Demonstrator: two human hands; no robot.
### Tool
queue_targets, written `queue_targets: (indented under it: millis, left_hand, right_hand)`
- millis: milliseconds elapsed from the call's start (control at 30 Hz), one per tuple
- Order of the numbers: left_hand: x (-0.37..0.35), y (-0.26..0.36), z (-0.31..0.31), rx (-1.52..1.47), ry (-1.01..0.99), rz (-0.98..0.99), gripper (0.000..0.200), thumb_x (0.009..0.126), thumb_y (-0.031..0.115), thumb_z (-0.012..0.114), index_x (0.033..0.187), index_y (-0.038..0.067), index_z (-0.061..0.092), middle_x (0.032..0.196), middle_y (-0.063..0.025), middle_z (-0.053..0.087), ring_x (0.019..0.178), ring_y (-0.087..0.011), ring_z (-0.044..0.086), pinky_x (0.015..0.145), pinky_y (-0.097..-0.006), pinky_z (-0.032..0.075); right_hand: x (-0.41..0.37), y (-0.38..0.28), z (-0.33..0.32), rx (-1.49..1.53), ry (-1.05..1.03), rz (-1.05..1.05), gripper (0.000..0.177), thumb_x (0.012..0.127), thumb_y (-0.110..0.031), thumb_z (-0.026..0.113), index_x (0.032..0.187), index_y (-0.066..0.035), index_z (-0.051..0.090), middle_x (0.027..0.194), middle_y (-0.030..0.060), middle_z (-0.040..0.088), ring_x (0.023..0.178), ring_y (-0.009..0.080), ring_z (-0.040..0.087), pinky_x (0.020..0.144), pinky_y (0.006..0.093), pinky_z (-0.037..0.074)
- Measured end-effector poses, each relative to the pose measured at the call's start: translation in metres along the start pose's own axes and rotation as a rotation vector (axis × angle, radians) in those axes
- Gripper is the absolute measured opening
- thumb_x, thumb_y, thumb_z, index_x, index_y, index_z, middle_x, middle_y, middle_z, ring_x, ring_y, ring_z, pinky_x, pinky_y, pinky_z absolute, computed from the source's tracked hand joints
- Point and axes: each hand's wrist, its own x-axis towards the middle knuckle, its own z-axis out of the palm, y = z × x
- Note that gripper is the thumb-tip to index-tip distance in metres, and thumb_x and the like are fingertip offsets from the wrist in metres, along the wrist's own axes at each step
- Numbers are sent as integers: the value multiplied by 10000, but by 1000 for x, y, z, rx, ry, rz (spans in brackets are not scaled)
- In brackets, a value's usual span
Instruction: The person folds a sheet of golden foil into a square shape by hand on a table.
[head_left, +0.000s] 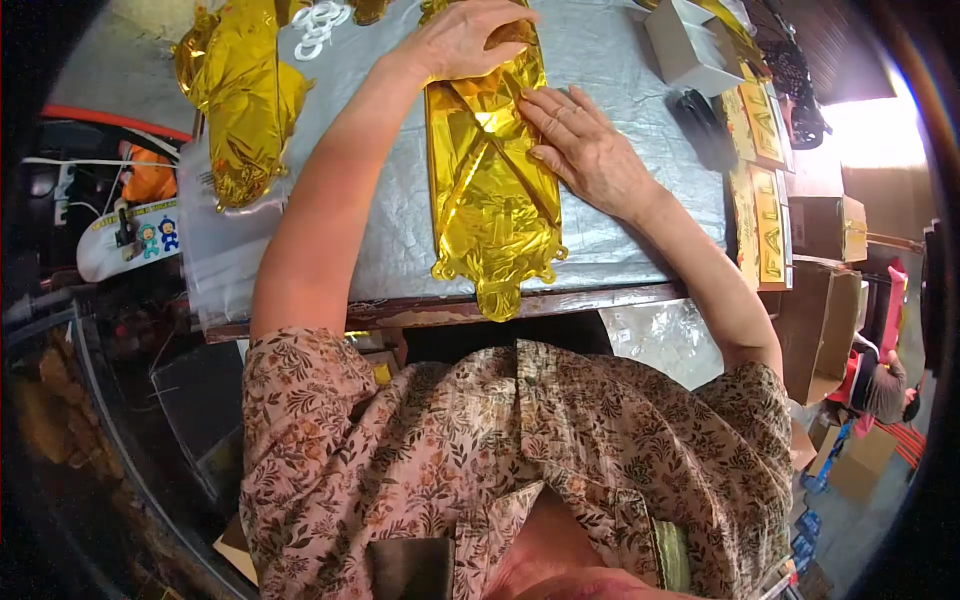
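1. Worktop: far edge cut off.
2. Gold foil: beneath both hands, near tip overlapping the worktop's near edge; far end partly hidden.
3. White box, toward the far right corner: open, contents unclear.
4. Left hand: fingers bent, thumb apart; grip can't be told.
5. Right hand: fingers extended, laid on the foil's right side.

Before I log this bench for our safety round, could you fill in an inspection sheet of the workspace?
Surface: wrinkled silvery sheet over the table.
Job's things: gold foil piece, creased, its near end reaching the table's edge.
Clutter: white rings and second foil bundle at left; open white box and dark object at right.
Hands: left hand over the foil's far part, grip unclear; right hand laid open across its right edge.
Cables: thin white cord left of the table, purpose unclear.
Surroundings: cardboard boxes and another person at right.
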Motion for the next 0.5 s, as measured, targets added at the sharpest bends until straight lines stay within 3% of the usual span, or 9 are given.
queue_targets:
  millis: [33, 100, 133, 200, 500]
  left_hand:
    - [0, 2, -1, 2, -2, 1, 351, 918, 183, 679, 1234, 31, 671, 1176, -181, 695, 1093, -365, 649, 957, -444, 521]
    - [0, 4, -1, -34, 249, 269, 288, 920, 179, 683, 1162, 23, 697, 1129, -163, 706, 1091, -356, 650, 951, -440, 521]
    - [1, 4, 1, -33, 247, 270, 288, 920, 179, 683, 1162, 23, 697, 1129, -163, 706, 1091, -356, 650, 951, -440, 521]
    - [-4, -1, 9, 44, 76, 46, 220, 928, 129, 675, 1140, 91, 720, 1197, -58, 708, 1125, -287, 652, 973, -413, 530]
    - [-7, -12, 22, 138, 63, 78, 223, 937, 221, 680, 1093, 73, 737, 1162, -80, 717, 1100, -300, 656, 975, -408, 524]
  right_hand:
    - [0, 0, 0, 1, 3, 0, 542, 1010, -209, 614, 1495, -16, 467, 1552, 146, 477, 1445, 326, 444, 1241, 496, 301]
    - [0, 0, 1, 17, 5, 2, 550, 1009, -215, 616, 1497, -12, 463, 1555, 144, 475, 1445, 324, 444, 1240, 488, 306]
    - [0, 0, 1, 17, 7, 3, 550, 1009, -215, 616, 1497, -12, 463, 1555, 144, 475, 1445, 324, 444, 1240, 488, 306]
    - [-1, -1, 2, 17, 12, 9, 551, 1009, -215, 618, 1495, -5, 464, 1555, 142, 477, 1445, 325, 444, 1237, 479, 312]
    - [0, -1, 1, 29, 24, -1, 538, 1008, -219, 619, 1477, 5, 480, 1545, 157, 482, 1433, 332, 452, 1229, 481, 319]
